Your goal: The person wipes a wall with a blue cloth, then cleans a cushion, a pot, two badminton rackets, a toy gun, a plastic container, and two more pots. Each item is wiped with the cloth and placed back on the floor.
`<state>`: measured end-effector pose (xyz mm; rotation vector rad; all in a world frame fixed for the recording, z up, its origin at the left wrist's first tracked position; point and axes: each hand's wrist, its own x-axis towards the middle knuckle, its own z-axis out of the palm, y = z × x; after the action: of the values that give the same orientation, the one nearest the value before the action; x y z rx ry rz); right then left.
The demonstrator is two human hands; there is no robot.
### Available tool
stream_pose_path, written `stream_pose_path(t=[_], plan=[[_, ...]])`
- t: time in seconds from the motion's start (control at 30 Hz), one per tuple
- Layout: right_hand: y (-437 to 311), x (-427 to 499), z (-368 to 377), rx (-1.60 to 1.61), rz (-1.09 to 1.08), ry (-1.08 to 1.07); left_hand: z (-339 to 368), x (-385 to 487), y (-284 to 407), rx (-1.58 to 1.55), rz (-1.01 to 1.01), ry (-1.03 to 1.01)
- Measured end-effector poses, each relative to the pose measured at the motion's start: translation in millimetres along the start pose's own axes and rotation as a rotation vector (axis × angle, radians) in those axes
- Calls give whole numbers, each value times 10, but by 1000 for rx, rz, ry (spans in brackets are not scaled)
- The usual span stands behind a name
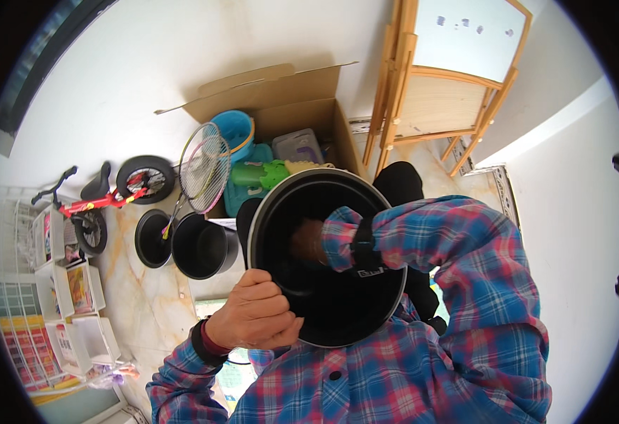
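Observation:
Tilted toward me against my lap is a large round pot point(341, 312) with a dark inner wall and a pale rim. My left hand point(259, 312) is clenched over the rim on its left side. Deep inside the pot is my right hand point(308, 241), blurred and in shadow near the inner wall. Whether it holds anything does not show. Two smaller black-lined pots stand on the floor to the left: one nearer point(203, 246) and one farther left point(153, 238), with a racket handle in or over it.
An open cardboard box point(309, 90) holds a blue bucket point(232, 132) and several toys. Two badminton rackets point(203, 167) lean against it. A red balance bike point(105, 200), white bins point(84, 286) and a wooden easel point(442, 100) stand around.

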<state>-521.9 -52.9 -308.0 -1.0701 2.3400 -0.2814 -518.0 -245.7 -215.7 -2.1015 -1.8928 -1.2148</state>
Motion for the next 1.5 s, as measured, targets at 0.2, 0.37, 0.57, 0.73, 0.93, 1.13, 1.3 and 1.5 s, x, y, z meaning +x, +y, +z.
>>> stream_pose_path(t=[0.2,0.37,0.57,0.73,0.93,1.13,1.3,1.5], plan=[[-364,-197,-166,449,-51,-246,9,-52,0,15,1,47],[-400,-315,-214,1385,-95,153,-112,-7,56,35,-72,85],[-701,-646,-183,1985,-141,294,-324,136,334,225,-429,-364],[-689,-1002,-124,916,-73,510,-343,56,184,200,-255,-342],[-968,-1165,-7,492,-117,155,-266,-76,22,104,-318,-23],[-1083,-1083,112,310,-61,351,-121,-27,-116,-172,-464,290],[-1047,-1349,228,442,116,529,-507,141,-294,-907,-479,680],[-920,-1757,76,885,98,820,-822,-197,-373,-559,-900,1067]])
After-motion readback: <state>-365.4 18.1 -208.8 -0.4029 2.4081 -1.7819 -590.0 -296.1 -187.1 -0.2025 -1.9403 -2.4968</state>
